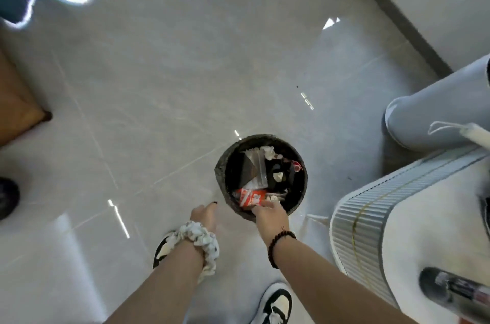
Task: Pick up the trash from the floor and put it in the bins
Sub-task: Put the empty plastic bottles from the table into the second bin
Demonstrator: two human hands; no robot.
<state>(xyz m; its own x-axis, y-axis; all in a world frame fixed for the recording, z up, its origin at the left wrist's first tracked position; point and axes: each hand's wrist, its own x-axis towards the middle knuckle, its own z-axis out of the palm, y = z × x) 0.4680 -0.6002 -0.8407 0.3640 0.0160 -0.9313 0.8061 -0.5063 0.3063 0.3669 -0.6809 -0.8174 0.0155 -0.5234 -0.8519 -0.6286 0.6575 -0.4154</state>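
Observation:
A round dark bin stands on the grey tiled floor, holding crumpled paper, clear plastic and other scraps. My right hand reaches over the bin's near rim and its fingers touch a red and white wrapper lying inside; whether they pinch it is hidden. My left hand, with a white scrunchie on the wrist, hovers beside the bin's left edge, fingers loosely curled and holding nothing.
A white ribbed table stands close on the right, with a pale cylinder beyond it. A wooden furniture corner sits at the left edge. My two shoes are on the floor below the bin.

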